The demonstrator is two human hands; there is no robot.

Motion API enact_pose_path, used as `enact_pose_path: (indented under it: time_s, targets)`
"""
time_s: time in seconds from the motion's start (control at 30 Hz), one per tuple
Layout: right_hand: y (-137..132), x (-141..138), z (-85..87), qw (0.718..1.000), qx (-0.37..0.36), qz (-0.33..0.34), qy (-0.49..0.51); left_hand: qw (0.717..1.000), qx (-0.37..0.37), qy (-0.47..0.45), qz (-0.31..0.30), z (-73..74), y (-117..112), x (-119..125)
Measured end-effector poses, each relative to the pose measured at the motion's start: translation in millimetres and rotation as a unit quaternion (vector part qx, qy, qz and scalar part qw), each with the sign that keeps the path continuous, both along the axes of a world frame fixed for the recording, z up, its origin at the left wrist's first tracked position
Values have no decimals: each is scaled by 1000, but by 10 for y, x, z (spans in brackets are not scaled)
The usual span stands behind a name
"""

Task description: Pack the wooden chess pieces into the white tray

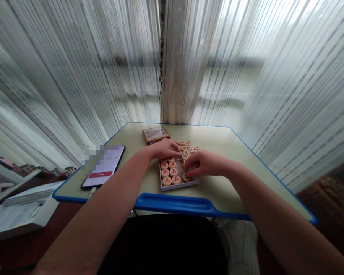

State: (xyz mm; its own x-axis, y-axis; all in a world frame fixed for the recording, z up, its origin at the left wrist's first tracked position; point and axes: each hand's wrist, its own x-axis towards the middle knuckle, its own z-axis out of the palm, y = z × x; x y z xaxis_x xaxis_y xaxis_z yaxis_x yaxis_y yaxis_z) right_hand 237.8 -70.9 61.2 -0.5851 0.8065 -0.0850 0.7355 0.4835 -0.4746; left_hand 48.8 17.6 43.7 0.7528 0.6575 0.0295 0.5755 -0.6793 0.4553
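Observation:
A shallow white box [180, 186] lies on the pale green table [226, 152] and holds several round wooden chess pieces [172, 172] with red characters. My right hand [204, 163] is over the box's right side, its fingers pinched on a piece with a dark character [186, 177]. At the box's far edge my left hand [165, 148] rests with curled fingers, touching pieces there. More loose pieces [189, 147] lie on the table just behind the box.
A brown lid or board [155, 134] lies at the table's back. At the left edge sits a phone [104, 166] with a lit screen. Striped curtains hang close behind and beside the table. Papers lie on a low surface [20, 214] to the left.

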Motion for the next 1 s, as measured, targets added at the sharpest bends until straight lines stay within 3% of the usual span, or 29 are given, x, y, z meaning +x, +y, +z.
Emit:
enact_pose_path:
  time_s: [0.27,0.5,0.83,1.0]
  targets:
    - [-15,-3,11,1000,-20,-12,6,1000,1,-3,-7,2,-4,-4]
    - [-36,-9,33,998,-52,31,-12,1000,1,0,-3,8,-6,5]
    - [-46,18,80,999,11,9,-28,1000,-5,0,-5,3,1,4]
    - [-60,31,89,999,-38,22,-12,1000,-7,2,-3,-2,6,8]
